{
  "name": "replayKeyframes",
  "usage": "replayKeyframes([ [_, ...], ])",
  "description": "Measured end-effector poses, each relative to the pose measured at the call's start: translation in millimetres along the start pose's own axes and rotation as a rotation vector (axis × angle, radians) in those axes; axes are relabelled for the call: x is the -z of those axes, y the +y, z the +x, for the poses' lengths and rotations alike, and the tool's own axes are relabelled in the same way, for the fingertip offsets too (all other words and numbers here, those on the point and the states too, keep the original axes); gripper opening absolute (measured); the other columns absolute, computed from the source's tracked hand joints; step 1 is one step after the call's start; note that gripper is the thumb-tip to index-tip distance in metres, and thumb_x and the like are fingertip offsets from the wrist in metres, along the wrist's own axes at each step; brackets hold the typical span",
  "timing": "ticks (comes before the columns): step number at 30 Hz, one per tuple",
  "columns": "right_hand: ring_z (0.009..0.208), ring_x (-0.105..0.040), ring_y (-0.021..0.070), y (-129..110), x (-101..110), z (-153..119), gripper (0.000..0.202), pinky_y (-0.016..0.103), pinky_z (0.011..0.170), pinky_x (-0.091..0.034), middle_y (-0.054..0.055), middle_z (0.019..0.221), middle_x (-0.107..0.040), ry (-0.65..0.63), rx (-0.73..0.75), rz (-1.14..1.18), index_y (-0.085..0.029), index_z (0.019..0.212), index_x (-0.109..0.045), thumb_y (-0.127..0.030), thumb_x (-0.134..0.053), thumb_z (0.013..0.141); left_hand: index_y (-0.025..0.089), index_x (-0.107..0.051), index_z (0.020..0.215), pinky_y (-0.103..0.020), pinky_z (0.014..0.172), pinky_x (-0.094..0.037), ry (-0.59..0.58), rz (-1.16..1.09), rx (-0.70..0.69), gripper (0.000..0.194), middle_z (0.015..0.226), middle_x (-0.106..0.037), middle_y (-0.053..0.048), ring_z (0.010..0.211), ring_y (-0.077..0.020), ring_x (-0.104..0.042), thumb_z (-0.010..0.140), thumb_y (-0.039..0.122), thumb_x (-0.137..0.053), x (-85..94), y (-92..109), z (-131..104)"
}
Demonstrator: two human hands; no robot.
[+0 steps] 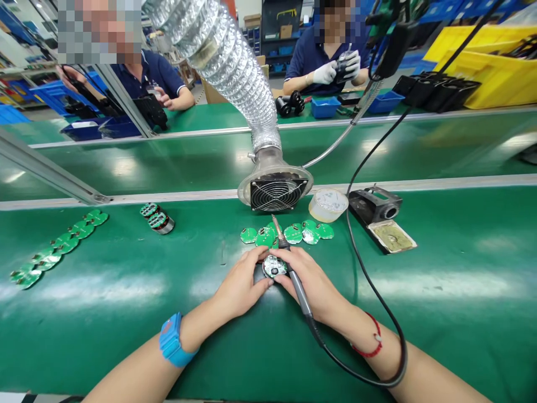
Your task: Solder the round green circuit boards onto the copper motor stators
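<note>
Between my two hands sits a round circuit board assembly (274,267), its top face toward me and its edges partly hidden by fingers. My left hand (243,282) curls its thumb and fingers around the left side. From the right, my right hand (308,280) touches the same piece and also carries a soldering iron (300,291). The iron's tip points away from me, over a group of green round circuit boards (293,234) just beyond my hands. A black cable runs from its handle across my right forearm.
A fume extractor fan (278,195) on a silver duct (235,67) hangs ahead. To its right are a roll of tape (328,205) and a soldering iron stand (377,204) with a sponge (392,236). Board rows (62,244) and stacked assemblies (160,221) lie left. Two co-workers sit opposite.
</note>
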State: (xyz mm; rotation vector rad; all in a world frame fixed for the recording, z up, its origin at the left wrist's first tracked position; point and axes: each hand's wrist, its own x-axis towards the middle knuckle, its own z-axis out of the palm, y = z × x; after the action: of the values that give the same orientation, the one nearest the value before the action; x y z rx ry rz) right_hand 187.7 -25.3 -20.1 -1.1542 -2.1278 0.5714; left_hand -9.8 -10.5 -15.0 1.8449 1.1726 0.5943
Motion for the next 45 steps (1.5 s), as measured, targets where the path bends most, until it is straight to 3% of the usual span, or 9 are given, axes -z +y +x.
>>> replayKeyframes([
  [6, 0.118, -0.059, 0.0285, -2, 3, 0, 0.058, 0.051, 0.098, -0.052, 0.011, 0.127, -0.065, -0.031, 0.011, 0.044, -0.026, 0.141, -0.044, -0.011, -0.059, 0.088, 0.023, -0.047, 0.123, -0.046, 0.098, -0.048, 0.064, 0.005, -0.070, 0.051, 0.122, -0.056, -0.008, 0.111, -0.0242, -0.055, 0.075, 0.007, -0.058, 4.5, 7, -4],
  [11, 0.122, -0.057, 0.0277, -4, 6, 1, 0.075, 0.050, 0.102, -0.050, 0.011, 0.133, -0.062, -0.059, 0.065, 0.076, -0.025, 0.148, -0.035, -0.001, -0.053, 0.079, 0.023, -0.052, 0.112, -0.041, 0.090, -0.048, 0.177, 0.021, -0.051, 0.036, 0.109, -0.055, -0.005, 0.101, -0.0228, -0.053, 0.080, 0.020, -0.067, -7.0, 13, 0],
  [16, 0.125, -0.056, 0.0267, -4, 7, 1, 0.076, 0.048, 0.103, -0.050, 0.015, 0.138, -0.058, -0.070, 0.082, 0.123, -0.019, 0.148, -0.034, 0.000, -0.047, 0.076, 0.023, -0.053, 0.110, -0.039, 0.086, -0.047, 0.231, 0.084, -0.076, 0.030, 0.107, -0.058, -0.005, 0.097, -0.0221, -0.053, 0.082, 0.019, -0.065, -16.1, 13, 4],
  [24, 0.111, -0.063, 0.0252, 1, 6, -3, 0.065, 0.048, 0.095, -0.054, 0.010, 0.122, -0.063, 0.119, -0.114, 0.144, -0.024, 0.141, -0.039, -0.003, -0.045, 0.081, 0.026, -0.058, 0.130, -0.044, 0.093, -0.050, 0.099, 0.191, -0.124, 0.042, 0.107, -0.055, -0.007, 0.104, -0.0253, -0.054, 0.088, 0.028, -0.063, -6.8, 12, 6],
  [29, 0.101, -0.065, 0.0213, 2, -2, -3, 0.061, 0.042, 0.090, -0.056, 0.005, 0.112, -0.063, 0.184, -0.141, 0.231, -0.028, 0.135, -0.040, -0.002, -0.046, 0.080, 0.028, -0.062, 0.129, -0.042, 0.093, -0.051, 0.030, 0.223, -0.129, 0.042, 0.105, -0.054, -0.005, 0.102, -0.0237, -0.056, 0.087, 0.029, -0.065, 0.4, 9, 8],
  [36, 0.082, -0.066, 0.0168, 7, -12, -3, 0.056, 0.034, 0.079, -0.058, 0.001, 0.098, -0.063, 0.148, -0.146, 0.338, -0.029, 0.129, -0.041, -0.002, -0.050, 0.080, 0.026, -0.063, 0.126, -0.040, 0.093, -0.053, 0.013, 0.228, -0.156, 0.037, 0.108, -0.056, -0.007, 0.102, -0.0236, -0.059, 0.090, 0.032, -0.064, 4.7, 7, 6],
  [45, 0.074, -0.065, 0.0159, 1, -7, 1, 0.046, 0.031, 0.071, -0.055, -0.001, 0.090, -0.064, 0.088, -0.119, 0.265, -0.027, 0.121, -0.043, -0.005, -0.050, 0.081, 0.027, -0.064, 0.125, -0.037, 0.091, -0.053, -0.017, 0.271, -0.197, 0.034, 0.105, -0.057, -0.006, 0.098, -0.0221, -0.057, 0.092, 0.036, -0.061, 10.2, 7, 2],
])
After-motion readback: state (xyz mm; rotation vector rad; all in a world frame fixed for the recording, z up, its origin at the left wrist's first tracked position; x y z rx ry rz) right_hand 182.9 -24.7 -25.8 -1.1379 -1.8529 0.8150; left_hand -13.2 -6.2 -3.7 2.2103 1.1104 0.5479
